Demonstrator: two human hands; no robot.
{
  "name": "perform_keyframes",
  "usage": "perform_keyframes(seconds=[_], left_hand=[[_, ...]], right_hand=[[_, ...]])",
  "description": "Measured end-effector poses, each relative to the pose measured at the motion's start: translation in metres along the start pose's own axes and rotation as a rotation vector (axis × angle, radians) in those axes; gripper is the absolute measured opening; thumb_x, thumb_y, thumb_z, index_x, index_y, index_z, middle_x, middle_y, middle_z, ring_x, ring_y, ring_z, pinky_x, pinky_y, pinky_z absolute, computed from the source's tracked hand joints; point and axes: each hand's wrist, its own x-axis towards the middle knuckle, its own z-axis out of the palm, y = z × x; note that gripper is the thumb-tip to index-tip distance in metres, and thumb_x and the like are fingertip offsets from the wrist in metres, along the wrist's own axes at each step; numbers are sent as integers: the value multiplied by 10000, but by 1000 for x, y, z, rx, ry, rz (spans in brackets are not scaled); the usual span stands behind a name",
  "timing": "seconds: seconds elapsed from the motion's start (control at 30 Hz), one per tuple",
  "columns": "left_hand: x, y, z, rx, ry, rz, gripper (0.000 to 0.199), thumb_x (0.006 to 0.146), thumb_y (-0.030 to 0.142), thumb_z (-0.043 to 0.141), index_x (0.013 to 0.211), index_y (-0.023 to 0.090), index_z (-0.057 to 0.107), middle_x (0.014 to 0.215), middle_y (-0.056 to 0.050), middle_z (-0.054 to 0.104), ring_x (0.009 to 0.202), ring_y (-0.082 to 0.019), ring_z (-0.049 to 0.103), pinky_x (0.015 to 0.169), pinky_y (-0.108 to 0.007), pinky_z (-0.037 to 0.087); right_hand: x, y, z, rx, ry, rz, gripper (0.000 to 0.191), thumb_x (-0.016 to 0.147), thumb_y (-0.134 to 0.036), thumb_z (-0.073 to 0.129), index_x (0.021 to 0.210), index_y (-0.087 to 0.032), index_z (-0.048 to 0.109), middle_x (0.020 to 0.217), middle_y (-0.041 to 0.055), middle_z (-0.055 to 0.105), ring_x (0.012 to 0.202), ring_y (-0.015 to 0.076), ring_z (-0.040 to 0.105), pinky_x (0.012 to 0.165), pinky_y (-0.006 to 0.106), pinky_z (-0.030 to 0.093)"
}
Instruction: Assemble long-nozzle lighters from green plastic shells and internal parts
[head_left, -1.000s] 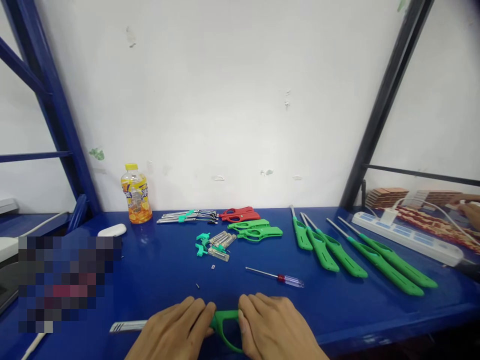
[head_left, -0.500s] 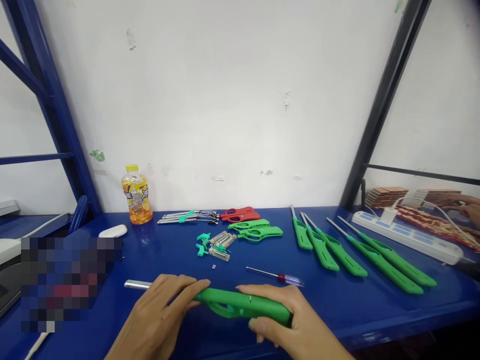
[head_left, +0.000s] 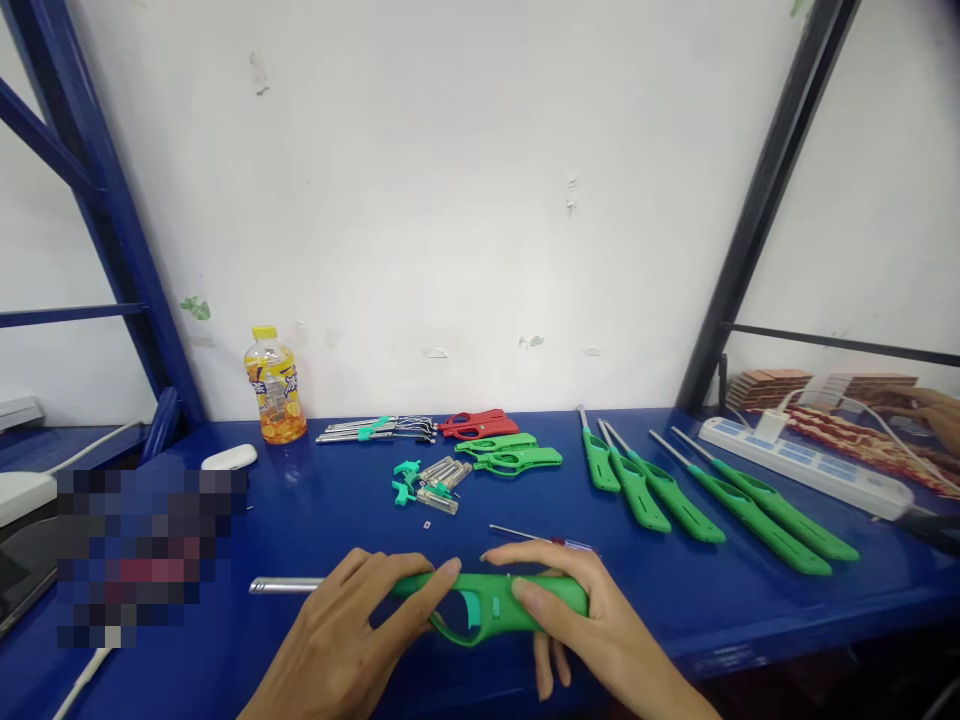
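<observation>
1. Both hands close on one green lighter (head_left: 551, 597) with a long metal nozzle, held sideways near the front edge of a blue table (head_left: 315, 525), nozzle pointing left.
2. The left hand (head_left: 349, 630) wraps the nozzle end, its fingers and thumb pinching where metal meets green plastic.
3. The right hand (head_left: 596, 615) grips the handle end, thumb pressed on the near face, index finger along the top, lower fingers hanging loosely underneath.
4. Just beyond the right hand lies a screwdriver (head_left: 519, 532), its handle partly hidden.
5. Farther back sit teal pieces (head_left: 403, 493) beside clear tubes (head_left: 437, 499); behind them are metal rods (head_left: 346, 433), red casings (head_left: 476, 424) and green casings (head_left: 519, 460).
6. To the right, five long green lighters (head_left: 688, 508) lie slanted, near a white power strip (head_left: 806, 468); another person's hand (head_left: 930, 415) is beyond.
7. At back left stands a yellow-capped bottle (head_left: 276, 392), near a white case (head_left: 229, 458); a pixelated patch covers the area in front.
</observation>
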Motion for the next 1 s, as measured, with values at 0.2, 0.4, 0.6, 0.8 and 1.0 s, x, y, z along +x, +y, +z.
perform_keyframes(seconds=[0.2,0.4,0.6,0.8,1.0], left_hand=[[-11,2,-1,1,52,28,420,1147,176,435,1505,317,604,1168,-38,778,965,-162,730,955,-308,522],[-5,-1,0,-4,-23,91,399,1153,154,414,1456,284,639,1293,-46,764,1185,-185,704,1097,-332,467],[1,-1,8,69,15,-79,396,1104,185,494,1466,272,626,1345,-76,728,1252,-218,688,1079,-317,537],[-1,-2,11,23,-37,-117,383,1090,191,450,1389,306,660,1141,-16,793,963,-164,794,889,-217,631],[-2,-5,11,-51,-176,-66,452,1025,96,494,1402,302,632,1113,19,799,960,-140,796,912,-179,616]], right_hand=[[-4,-5,-9,398,-203,44,698,892,-633,776,1467,-268,624,1198,122,742,619,128,725,446,161,395],[0,-3,7,705,-295,130,645,767,-458,735,1366,-222,689,1159,129,770,701,145,661,657,223,485],[-3,-5,0,424,0,44,560,640,-213,635,1192,-276,705,1293,64,704,479,49,337,442,203,293],[-4,6,-9,-135,174,-126,462,619,-153,556,1025,-268,746,1388,56,653,628,125,545,475,222,348],[6,12,-10,-424,189,-350,475,575,-87,522,907,-270,809,1201,66,713,1027,287,730,779,335,558]])
